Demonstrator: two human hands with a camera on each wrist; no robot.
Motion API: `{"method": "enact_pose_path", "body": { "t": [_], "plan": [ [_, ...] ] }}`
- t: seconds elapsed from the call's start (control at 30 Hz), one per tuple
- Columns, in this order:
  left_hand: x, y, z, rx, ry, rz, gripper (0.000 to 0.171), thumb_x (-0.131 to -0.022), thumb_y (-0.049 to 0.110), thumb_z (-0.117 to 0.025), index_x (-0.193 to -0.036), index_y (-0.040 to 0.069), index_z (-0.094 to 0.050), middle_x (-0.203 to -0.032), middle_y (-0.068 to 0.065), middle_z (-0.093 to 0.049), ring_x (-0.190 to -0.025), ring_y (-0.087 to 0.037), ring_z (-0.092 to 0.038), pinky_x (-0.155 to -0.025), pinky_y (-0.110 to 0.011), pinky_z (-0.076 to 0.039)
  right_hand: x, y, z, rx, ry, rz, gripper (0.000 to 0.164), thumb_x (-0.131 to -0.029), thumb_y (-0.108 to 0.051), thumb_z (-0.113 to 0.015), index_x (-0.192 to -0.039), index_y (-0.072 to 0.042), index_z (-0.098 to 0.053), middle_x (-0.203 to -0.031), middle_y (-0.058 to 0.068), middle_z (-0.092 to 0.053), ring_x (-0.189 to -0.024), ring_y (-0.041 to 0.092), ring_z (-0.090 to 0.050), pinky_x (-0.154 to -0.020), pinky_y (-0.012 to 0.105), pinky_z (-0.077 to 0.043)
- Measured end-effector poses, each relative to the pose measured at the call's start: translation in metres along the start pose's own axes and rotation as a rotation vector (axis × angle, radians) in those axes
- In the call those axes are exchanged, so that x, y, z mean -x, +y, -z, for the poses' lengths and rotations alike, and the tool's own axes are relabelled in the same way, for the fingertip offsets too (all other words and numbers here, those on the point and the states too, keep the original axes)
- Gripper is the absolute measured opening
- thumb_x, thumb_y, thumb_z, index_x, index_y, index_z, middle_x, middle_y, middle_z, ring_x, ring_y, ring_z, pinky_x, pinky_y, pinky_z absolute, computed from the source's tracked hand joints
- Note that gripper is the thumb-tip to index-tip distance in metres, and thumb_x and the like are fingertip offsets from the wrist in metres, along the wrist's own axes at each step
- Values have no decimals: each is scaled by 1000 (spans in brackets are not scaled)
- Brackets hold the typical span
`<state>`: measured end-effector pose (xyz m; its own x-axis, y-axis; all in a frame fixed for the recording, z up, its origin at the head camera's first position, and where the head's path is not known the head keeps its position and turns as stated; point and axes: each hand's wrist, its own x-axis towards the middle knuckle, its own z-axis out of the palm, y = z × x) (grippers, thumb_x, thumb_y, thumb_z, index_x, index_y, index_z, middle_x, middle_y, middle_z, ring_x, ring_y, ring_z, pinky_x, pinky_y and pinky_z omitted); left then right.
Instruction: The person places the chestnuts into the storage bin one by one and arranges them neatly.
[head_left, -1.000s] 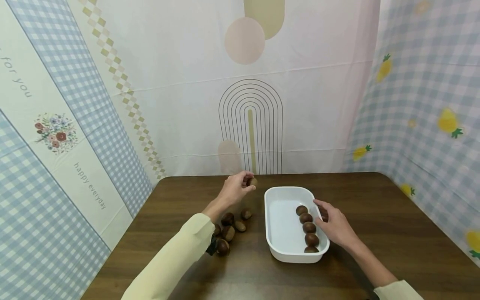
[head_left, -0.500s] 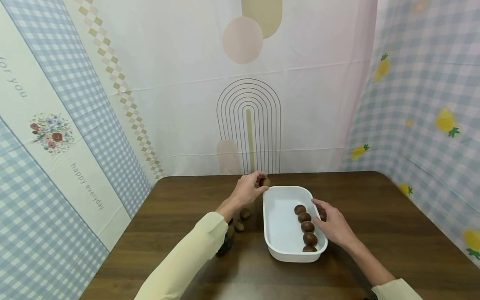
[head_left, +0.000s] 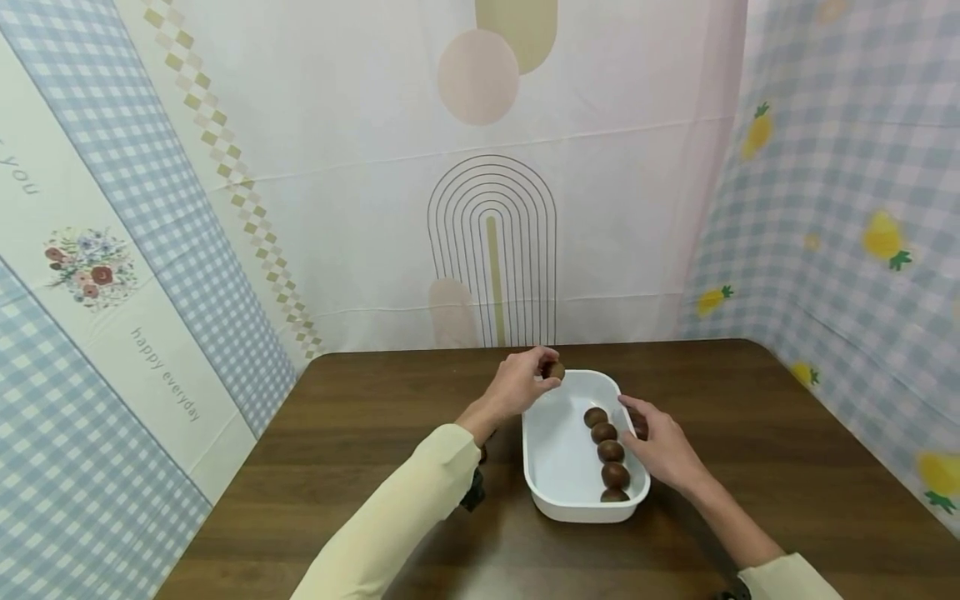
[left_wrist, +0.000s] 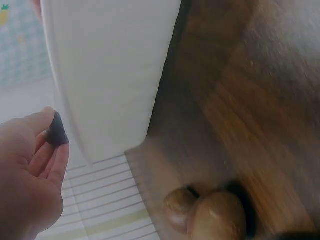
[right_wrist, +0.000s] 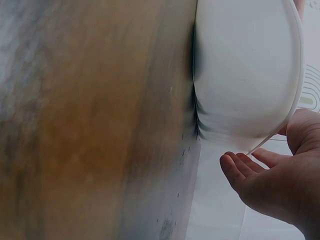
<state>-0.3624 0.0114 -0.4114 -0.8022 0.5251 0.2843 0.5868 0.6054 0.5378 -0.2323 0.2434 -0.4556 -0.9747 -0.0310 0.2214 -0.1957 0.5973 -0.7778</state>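
Note:
My left hand (head_left: 517, 383) pinches a brown chestnut (head_left: 556, 372) between thumb and fingers, above the far left rim of a white rectangular dish (head_left: 581, 512). In the left wrist view that chestnut (left_wrist: 59, 129) looks dark, beside the dish's outer wall. Several chestnuts (head_left: 611, 451) lie in a row inside the dish, along its right side. My right hand (head_left: 663, 446) holds the dish's right rim; the right wrist view has its fingers (right_wrist: 232, 167) against the outside, with the thumb reaching over the rim.
Loose chestnuts (left_wrist: 217, 217) lie on the wooden table (head_left: 360, 417) left of the dish, mostly hidden behind the left forearm in the head view. A patterned cloth (head_left: 615, 208) hangs behind the table's far edge.
My left hand has carried the chestnut rightward, from beside the dish to over its far left rim. The left sleeve now covers most of the loose chestnuts. My right hand stays at the rim.

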Motion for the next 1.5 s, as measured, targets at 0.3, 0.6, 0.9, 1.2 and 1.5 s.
{"method": "enact_pose_path", "body": {
  "t": [0.3,0.6,0.9,1.2,1.5],
  "plan": [
    [-4,9,-18,-47,-24,-23,41,-101,21,-77,-139,10,-65,-132,-3,-72,-115,-16,-70,-96,-24,-55,-1,-2,0,3,-25,-31,59,-100,0,-64,-154,10,-43,-142,40,-55,-126,52,-61,-101,62,-53],
    [-5,15,-40,-250,-87,-83,41,-102,27,-76,-139,13,-66,-131,-1,-73,-119,-13,-67,-102,-28,-52,0,-2,0,-5,-20,-15,58,-100,2,-63,-153,11,-44,-141,39,-56,-123,51,-63,-100,60,-55],
    [-9,19,-50,-367,-103,-73,40,-102,30,-75,-138,15,-66,-136,1,-71,-126,-15,-66,-108,-28,-49,1,-2,0,-2,-13,-8,58,-99,2,-62,-153,10,-44,-140,39,-57,-124,51,-63,-100,60,-55],
    [-11,18,-60,-365,-116,-69,40,-102,25,-76,-139,14,-66,-132,0,-72,-123,-15,-66,-105,-26,-49,-1,-3,-2,10,-18,-32,58,-100,1,-61,-155,9,-43,-146,38,-52,-127,50,-61,-101,59,-54],
    [-13,18,-69,-389,-99,-103,37,-102,19,-75,-137,12,-67,-128,-3,-72,-118,-17,-67,-101,-28,-52,-3,1,-2,3,-18,-26,59,-100,1,-62,-155,9,-43,-146,38,-53,-126,50,-62,-100,59,-54]
  ]
}}
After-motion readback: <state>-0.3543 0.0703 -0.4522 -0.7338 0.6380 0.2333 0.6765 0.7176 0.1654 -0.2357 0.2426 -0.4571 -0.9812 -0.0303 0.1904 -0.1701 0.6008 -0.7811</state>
